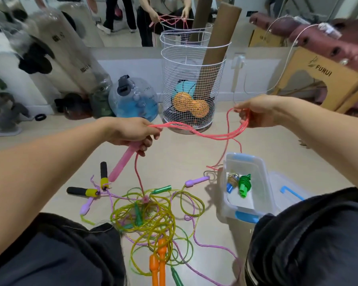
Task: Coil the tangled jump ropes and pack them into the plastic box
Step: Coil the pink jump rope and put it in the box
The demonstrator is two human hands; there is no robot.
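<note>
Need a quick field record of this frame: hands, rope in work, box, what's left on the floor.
left hand: grips pink handle plus pink rope loops
right hand: holds the far end of the loops
pink rope: strung between both hands, partly coiled; one strand trails down into the floor tangle
box: open, on the floor at right, holds a green-handled coil and a blue-handled one
lid: beside the box
tangle: yellow-green and purple ropes, uncoiled
orange handles: near bottom edge

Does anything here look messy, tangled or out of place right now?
Yes. A knotted heap of yellow-green and purple jump ropes sprawls on the floor, uncoiled, handles scattered. The clear plastic box holds only a small green-handled bundle.
</note>
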